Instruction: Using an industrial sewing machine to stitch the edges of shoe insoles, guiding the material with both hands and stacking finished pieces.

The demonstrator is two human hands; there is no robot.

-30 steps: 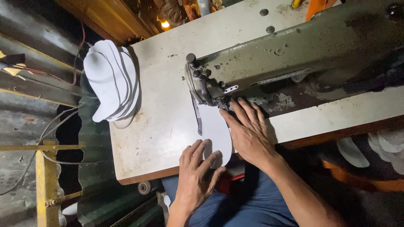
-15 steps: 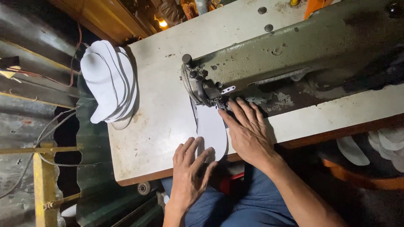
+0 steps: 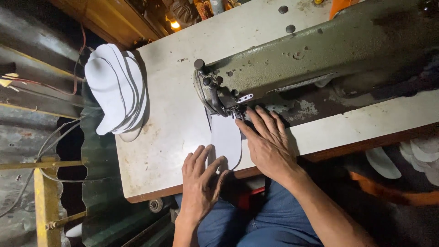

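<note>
Fingers [image 3: 215, 167] of two hands press one white insole piece [image 3: 225, 139] flat.

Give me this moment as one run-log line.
left hand: flat on near end of white sole-shaped piece | right hand: pressing piece beside needle of green sewing machine | stack of white pieces: table's far-left edge

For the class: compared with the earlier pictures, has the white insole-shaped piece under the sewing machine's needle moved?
Yes. The white piece has fed away from the person, against the machine head: less of it overhangs the table's front edge, with both hands on it.
</note>
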